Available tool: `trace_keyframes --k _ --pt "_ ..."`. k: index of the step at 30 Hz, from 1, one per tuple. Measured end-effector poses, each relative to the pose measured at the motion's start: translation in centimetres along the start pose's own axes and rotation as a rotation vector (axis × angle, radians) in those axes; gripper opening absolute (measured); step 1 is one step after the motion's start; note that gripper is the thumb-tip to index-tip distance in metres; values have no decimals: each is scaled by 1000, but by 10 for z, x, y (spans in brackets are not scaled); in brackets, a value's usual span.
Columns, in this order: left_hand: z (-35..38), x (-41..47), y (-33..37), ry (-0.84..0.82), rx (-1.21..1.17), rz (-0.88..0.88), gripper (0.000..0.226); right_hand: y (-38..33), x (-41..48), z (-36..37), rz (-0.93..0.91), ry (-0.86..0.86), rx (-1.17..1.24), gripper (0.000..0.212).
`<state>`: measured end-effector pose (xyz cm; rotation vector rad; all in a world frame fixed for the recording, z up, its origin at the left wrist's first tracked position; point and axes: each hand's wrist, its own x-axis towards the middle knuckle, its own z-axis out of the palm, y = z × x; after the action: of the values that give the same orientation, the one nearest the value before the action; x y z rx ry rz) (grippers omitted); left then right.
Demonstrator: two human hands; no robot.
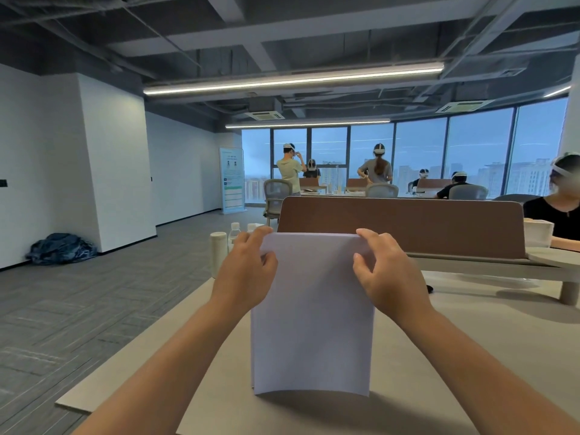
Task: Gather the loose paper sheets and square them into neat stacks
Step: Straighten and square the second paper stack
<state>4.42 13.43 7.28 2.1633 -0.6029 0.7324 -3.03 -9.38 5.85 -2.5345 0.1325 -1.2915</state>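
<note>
A stack of white paper sheets (312, 324) stands upright on its lower short edge on the beige table (470, 356), slightly bowed. My left hand (248, 274) grips the stack's upper left corner, fingers curled over the top edge and thumb on the near face. At the upper right corner my right hand (387, 274) holds it the same way. The sheets look aligned into one block; their far face is hidden.
A brown desk divider (401, 227) stands just behind the paper. A white cylindrical bottle (218, 257) and two clear water bottles (233, 233) sit at the table's far left. A person sits at the right edge (561, 211); others work by the windows.
</note>
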Motion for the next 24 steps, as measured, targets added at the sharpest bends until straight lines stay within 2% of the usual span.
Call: trace_keyframes --k 5,7,9,10,12,14,18,24 --pt "2 0 4 -8 -118 -62 45 -2 -2 -2 -4 0 50 50" --pt "7 -1 2 9 -273 -133 52 0 -5 -2 124 -53 278 67" --pt "11 -2 0 17 -516 -227 59 -2 -10 0 322 -137 625 86" --pt "15 -3 -2 13 -610 -255 56 -2 -13 4 387 -170 728 87" --pt "22 -5 -8 8 -688 -277 41 1 -19 14 452 -204 843 73" --pt "27 -6 -16 -17 -746 -304 40 4 -23 19 495 -199 941 59" --pt "28 -10 -31 -161 -916 -427 59 13 -25 23 524 -245 1086 51" --pt "35 -18 -50 -369 -1048 -465 44 22 -33 32 610 -364 1219 39"
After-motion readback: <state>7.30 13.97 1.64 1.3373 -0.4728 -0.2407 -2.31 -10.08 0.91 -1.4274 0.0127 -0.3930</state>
